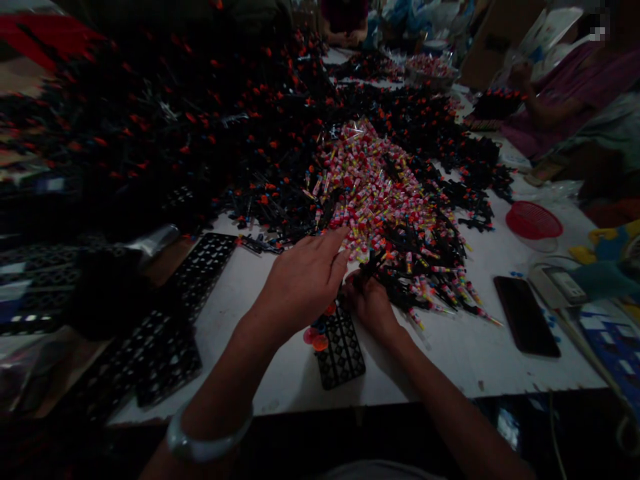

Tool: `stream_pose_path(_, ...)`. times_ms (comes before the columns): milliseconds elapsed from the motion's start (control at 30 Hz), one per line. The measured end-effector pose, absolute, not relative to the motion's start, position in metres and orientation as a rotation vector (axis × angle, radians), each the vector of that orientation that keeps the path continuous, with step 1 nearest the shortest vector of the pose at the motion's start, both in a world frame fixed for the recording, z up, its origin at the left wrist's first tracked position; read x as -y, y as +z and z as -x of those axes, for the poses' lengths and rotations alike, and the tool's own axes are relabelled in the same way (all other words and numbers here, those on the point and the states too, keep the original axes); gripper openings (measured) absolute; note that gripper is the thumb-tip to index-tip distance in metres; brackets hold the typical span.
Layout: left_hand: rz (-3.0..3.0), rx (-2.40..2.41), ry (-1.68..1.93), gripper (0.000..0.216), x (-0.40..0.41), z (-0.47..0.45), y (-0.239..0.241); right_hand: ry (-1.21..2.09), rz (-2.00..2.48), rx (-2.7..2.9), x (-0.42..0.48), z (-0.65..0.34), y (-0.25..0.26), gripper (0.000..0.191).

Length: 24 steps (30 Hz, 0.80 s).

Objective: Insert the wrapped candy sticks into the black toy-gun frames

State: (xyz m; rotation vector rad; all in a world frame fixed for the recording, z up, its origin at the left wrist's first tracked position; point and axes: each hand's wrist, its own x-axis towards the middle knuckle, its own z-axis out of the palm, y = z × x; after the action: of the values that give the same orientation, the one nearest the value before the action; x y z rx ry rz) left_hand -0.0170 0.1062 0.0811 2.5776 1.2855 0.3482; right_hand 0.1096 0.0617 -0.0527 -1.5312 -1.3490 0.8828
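Note:
My left hand [306,275] reaches over the far part of a black tray [343,360] with rows of holes. Its fingers are stretched out, and its palm side is hidden. Round orange and pink tips [320,341] show below it at the tray's left edge. My right hand [374,305] is beside the tray's right edge, its fingers bent around a dark plastic piece [371,267], partly hidden. Just beyond both hands lies a heap of small pink, white and yellow tubes [375,187], with black orange-tipped pieces [400,290] mixed in at its near right.
A large dark mound of black orange-tipped pieces [200,127] fills the left and back. Stacked perforated trays [205,267] lie left. To the right are a phone [527,317], a red basket [534,220] and a grey device [560,283]. A person in purple [575,93] sits at right.

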Motion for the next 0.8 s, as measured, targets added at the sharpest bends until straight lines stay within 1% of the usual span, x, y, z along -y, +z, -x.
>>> stream_pose_path(100,-2.583,-1.282,0.375,0.048,-0.107,0.017,0.08,0.779,1.555,1.456,-0.061,-0.111,-0.046,0.014)
stream_pose_path(233,-2.594,-1.306,0.365,0.048,-0.106,0.019,0.08,0.827,1.582,1.4,-0.062,-0.115,-0.046,0.011)
stream_pose_path(500,-2.6,-1.296,0.362,0.049,-0.105,0.019,0.08,0.838,1.57,1.407,-0.053,-0.114,-0.051,0.014)
stream_pose_path(567,-2.592,-1.285,0.379,0.051,-0.106,0.018,0.08,0.771,1.653,1.531,-0.053,-0.11,-0.047,0.017)
stream_pose_path(667,-2.571,-1.278,0.395,0.056,-0.106,0.017,0.081,0.639,1.904,1.739,-0.054,-0.098,-0.033,0.023)
stream_pose_path(733,-2.567,-1.276,0.387,0.058,-0.106,0.016,0.081,0.596,2.1,1.813,-0.054,-0.09,-0.024,0.024)
stream_pose_path(800,-2.572,-1.274,0.369,0.056,-0.106,0.015,0.081,0.583,2.205,1.867,-0.054,-0.085,-0.018,0.023)
